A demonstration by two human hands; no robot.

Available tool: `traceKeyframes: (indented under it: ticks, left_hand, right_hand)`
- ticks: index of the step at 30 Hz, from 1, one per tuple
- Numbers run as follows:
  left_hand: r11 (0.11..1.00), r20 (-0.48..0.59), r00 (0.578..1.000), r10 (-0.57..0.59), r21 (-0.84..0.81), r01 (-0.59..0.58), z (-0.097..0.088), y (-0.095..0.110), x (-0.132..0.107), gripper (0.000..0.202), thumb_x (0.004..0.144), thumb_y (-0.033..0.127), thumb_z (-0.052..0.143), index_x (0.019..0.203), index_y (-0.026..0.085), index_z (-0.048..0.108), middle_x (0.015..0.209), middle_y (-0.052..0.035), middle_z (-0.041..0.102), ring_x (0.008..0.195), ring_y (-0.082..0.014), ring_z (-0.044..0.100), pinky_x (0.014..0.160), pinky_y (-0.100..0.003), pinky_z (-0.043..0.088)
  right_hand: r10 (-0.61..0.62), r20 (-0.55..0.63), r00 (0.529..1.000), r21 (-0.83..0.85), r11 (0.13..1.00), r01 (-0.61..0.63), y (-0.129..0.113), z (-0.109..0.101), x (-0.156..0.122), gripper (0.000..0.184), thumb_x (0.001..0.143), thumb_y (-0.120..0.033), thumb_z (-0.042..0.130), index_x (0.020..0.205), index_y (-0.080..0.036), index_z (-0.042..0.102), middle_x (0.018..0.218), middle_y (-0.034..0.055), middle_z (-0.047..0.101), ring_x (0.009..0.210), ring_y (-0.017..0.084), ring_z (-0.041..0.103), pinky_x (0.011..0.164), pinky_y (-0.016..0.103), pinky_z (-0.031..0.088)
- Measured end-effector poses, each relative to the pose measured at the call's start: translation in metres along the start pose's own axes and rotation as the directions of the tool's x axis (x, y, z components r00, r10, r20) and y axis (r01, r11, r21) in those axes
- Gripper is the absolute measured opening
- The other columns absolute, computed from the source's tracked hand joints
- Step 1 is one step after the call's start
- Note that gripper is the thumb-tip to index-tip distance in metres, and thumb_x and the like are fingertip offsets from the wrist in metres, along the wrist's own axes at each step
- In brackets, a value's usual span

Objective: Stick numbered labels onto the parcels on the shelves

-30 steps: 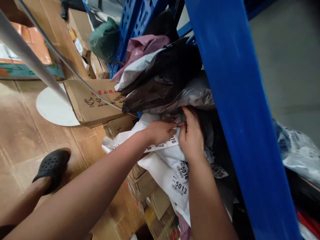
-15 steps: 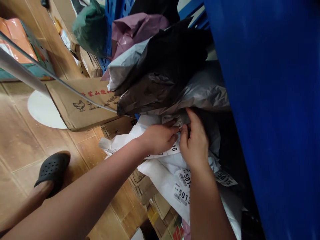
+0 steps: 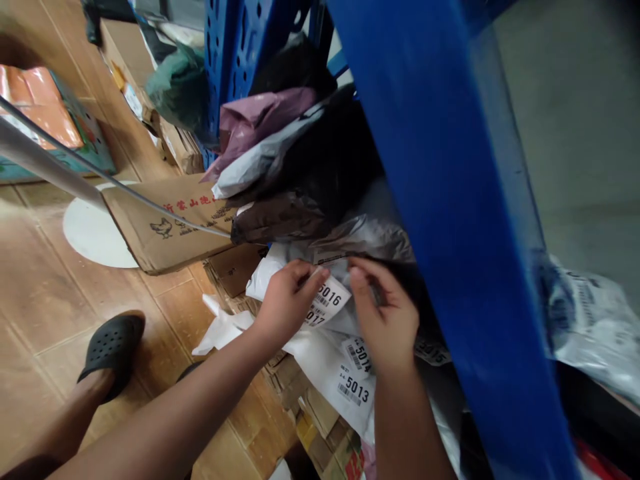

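Observation:
My left hand [image 3: 290, 297] pinches a strip of white number labels [image 3: 334, 298] printed 5016 and 5017 between thumb and fingers. Close by on the right, my right hand [image 3: 385, 307] is closed, thumb against forefinger at the edge of the plastic; what it grips, if anything, is too small to make out. Under both hands lie white and grey mailing bags. One white mailing bag [image 3: 325, 363] bears stickers reading 5014 and 5013. Just above the hands rests a grey mailing bag [image 3: 373, 233], with a black mailing bag [image 3: 320, 180] over it.
A blue metal rack post [image 3: 440, 200] runs down the right side. Pink [image 3: 263, 113] and green bags [image 3: 177, 90] are stacked higher up. A cardboard box [image 3: 170, 227] stands on the wooden floor beside a white pole [image 3: 50, 160] with a cable. Flattened cartons [image 3: 300, 393] lie below.
The left hand has drawn the label strip away from the right hand, showing 5016 and 5017. The hands are now apart. My view has shifted, bringing the area behind the blue post into sight.

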State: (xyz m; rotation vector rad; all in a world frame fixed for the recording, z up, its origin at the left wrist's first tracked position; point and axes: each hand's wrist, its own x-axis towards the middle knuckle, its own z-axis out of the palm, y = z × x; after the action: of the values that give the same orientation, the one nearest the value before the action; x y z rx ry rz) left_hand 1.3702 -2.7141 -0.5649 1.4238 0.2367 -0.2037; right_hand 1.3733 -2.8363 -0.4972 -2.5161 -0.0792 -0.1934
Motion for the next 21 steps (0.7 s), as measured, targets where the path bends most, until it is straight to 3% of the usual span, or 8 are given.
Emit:
traceKeyframes:
  ticks: [3, 8, 11, 16, 19, 21]
  left_hand:
    - [0.983, -0.046, 0.989, -0.144, -0.123, 0.137, -0.002, 0.007, -0.015, 0.038, 0.075, 0.048, 0.057, 0.053, 0.018, 0.052, 0.054, 0.0032, 0.044, 0.054, -0.0113, 0.043, 0.051, -0.023, 0.036]
    - [0.961, -0.081, 0.969, -0.233, -0.175, 0.216, -0.002, 0.018, -0.030, 0.043, 0.067, 0.055, 0.063, 0.050, 0.016, 0.053, 0.051, 0.0038, 0.042, 0.050, -0.0092, 0.036, 0.047, -0.022, 0.029]
    - [0.954, -0.065, 0.963, -0.260, -0.170, 0.247, -0.006, 0.026, -0.035, 0.046, 0.065, 0.057, 0.065, 0.049, 0.016, 0.052, 0.050, 0.0043, 0.039, 0.050, -0.0085, 0.033, 0.046, -0.022, 0.026]
    - [0.919, 0.226, 0.930, -0.289, -0.207, 0.336, -0.010, 0.035, -0.044, 0.043, 0.062, 0.056, 0.067, 0.062, 0.014, 0.058, 0.053, 0.0049, 0.043, 0.050, -0.0075, 0.032, 0.047, -0.021, 0.025]
    - [0.928, 0.141, 0.941, -0.308, -0.174, 0.330, 0.000, 0.032, -0.047, 0.045, 0.062, 0.058, 0.064, 0.057, 0.017, 0.047, 0.049, 0.0070, 0.037, 0.047, -0.0072, 0.030, 0.044, -0.020, 0.023]
    - [0.939, 0.057, 0.949, -0.310, -0.138, 0.315, 0.009, 0.031, -0.047, 0.046, 0.065, 0.059, 0.060, 0.054, 0.020, 0.039, 0.047, 0.0076, 0.034, 0.046, -0.0078, 0.029, 0.043, -0.020, 0.023]
  right_hand:
    - [0.126, 0.083, 0.989, 0.145, 0.980, -0.137, -0.012, -0.006, -0.015, 0.019, 0.075, -0.033, 0.068, 0.090, -0.021, 0.068, 0.087, 0.0046, 0.068, 0.077, 0.017, 0.062, 0.072, 0.031, 0.052]
    - [0.355, 0.167, 0.920, 0.351, 0.850, -0.392, -0.018, -0.008, -0.028, 0.020, 0.070, -0.032, 0.070, 0.086, -0.020, 0.070, 0.068, 0.0005, 0.062, 0.062, 0.013, 0.056, 0.059, 0.025, 0.049]
    - [0.413, 0.162, 0.896, 0.432, 0.787, -0.441, -0.021, -0.009, -0.030, 0.019, 0.065, -0.031, 0.072, 0.079, -0.018, 0.070, 0.061, -0.0013, 0.060, 0.058, 0.012, 0.054, 0.058, 0.025, 0.048]
    - [0.528, 0.091, 0.844, 0.529, 0.693, -0.490, -0.027, -0.010, -0.035, 0.021, 0.061, -0.035, 0.073, 0.072, -0.017, 0.067, 0.059, 0.0000, 0.064, 0.054, 0.013, 0.055, 0.055, 0.025, 0.048]
    - [0.519, 0.040, 0.854, 0.521, 0.718, -0.461, -0.026, -0.010, -0.039, 0.023, 0.063, -0.038, 0.071, 0.070, -0.017, 0.064, 0.061, 0.0019, 0.066, 0.058, 0.015, 0.059, 0.059, 0.027, 0.050]
    - [0.483, -0.011, 0.876, 0.451, 0.784, -0.426, -0.023, -0.010, -0.041, 0.024, 0.066, -0.040, 0.069, 0.069, -0.017, 0.063, 0.063, 0.0026, 0.066, 0.060, 0.016, 0.060, 0.060, 0.028, 0.050]
